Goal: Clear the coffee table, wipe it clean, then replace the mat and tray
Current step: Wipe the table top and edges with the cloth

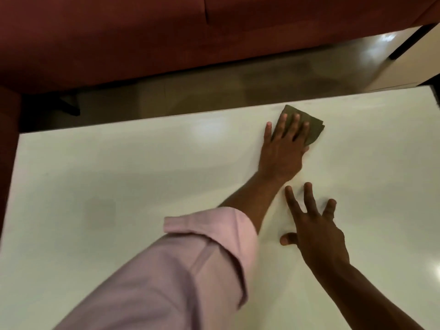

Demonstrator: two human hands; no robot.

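Note:
The white coffee table (119, 186) fills most of the view, and its top is bare. A folded olive-green cloth (312, 129) lies near the table's far edge. My left hand (283, 148), reaching out from a pink rolled sleeve, presses flat on the cloth with the fingers spread over it. My right hand (314, 227) rests on the table just behind the left wrist, fingers spread, holding nothing. No mat or tray is in view.
A dark red sofa (119, 39) stands just beyond the table's far edge, with a strip of shiny floor (214, 86) between them. A pale piece of furniture with a dark leg (404, 46) is at the far right.

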